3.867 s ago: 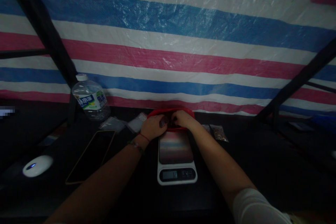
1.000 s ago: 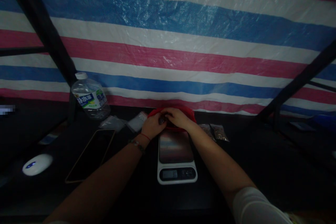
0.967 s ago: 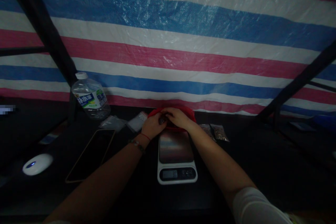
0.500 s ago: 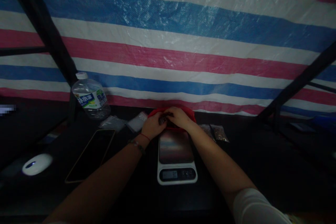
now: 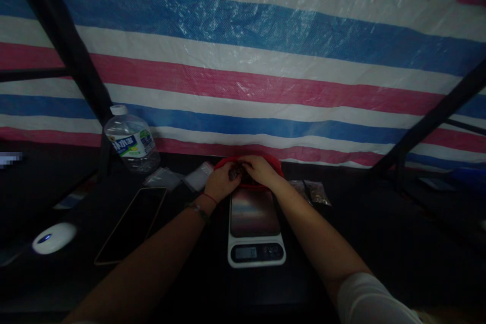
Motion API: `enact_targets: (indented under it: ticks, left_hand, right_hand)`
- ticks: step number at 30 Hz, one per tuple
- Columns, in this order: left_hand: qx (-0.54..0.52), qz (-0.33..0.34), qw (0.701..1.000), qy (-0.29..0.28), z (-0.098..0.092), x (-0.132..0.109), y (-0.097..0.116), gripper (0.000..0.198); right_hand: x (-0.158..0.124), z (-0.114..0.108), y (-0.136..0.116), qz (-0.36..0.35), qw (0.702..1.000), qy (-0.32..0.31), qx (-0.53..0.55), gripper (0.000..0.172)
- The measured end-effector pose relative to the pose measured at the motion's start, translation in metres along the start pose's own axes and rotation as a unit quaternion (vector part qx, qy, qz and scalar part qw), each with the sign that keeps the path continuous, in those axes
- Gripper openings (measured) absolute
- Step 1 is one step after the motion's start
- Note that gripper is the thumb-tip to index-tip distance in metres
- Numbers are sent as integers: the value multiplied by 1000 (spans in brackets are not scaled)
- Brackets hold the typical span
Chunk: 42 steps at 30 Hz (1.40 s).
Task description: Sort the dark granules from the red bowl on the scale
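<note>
A red bowl (image 5: 275,164) stands behind the scale, and both my hands reach into it. My left hand (image 5: 223,180) has its fingers curled around a small dark brown, glinting bundle (image 5: 235,171); the low light hides whether it is a filled clear bag. My right hand (image 5: 261,168) bends over the bowl with fingertips pinched together beside that bundle, and what is between them is too dark to see. Just in front, between my forearms, lies a white kitchen scale (image 5: 255,223) with a bare metal plate and a lit display.
Small clear bags with brown contents (image 5: 319,193) lie right of the bowl. To the left are flat clear bags (image 5: 197,177), a large plastic bottle (image 5: 132,142), a phone (image 5: 131,225) and a white mouse-like device (image 5: 54,238). Striped sheeting (image 5: 266,86) hangs behind the black table.
The fingertips of my right hand have shifted slightly beside the dark bundle. My left hand stays almost in place.
</note>
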State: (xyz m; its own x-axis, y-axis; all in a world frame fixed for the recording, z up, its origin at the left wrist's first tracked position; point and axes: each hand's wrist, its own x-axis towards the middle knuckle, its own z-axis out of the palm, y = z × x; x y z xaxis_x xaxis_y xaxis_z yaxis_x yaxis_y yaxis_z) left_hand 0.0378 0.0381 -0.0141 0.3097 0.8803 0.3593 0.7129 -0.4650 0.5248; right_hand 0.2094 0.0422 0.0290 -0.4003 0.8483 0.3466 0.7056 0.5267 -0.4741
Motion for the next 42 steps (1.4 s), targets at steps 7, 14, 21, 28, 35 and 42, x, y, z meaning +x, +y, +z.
enact_targets:
  ticks: [7,14,21,28,35,42]
  left_hand:
    - [-16,12,1000,24,1,-1,-1,36]
    - [-6,21,1000,20,1,-1,0,36]
    - [11,9,1000,-9,3,0,-2,36]
    - [-2,33,999,-14,2,0,-1,33]
    - [-14,3,1000,-6,2,1,-2,34]
    - [-11,0,1000,-13,5,2,-5,38]
  right_hand:
    - [-6,-12,8,96,974,-110,-171,24]
    - [-9,-6,13,121,953,-174,-216,23]
    - [-1,-11,15,78,988,-36,-131,17]
    - [-2,-2,0,-10,1000,-11,26,19]
    - [-1,1,7,-27,998,31,37,30]
    - [0,8,11,-30,997,34,57,35]
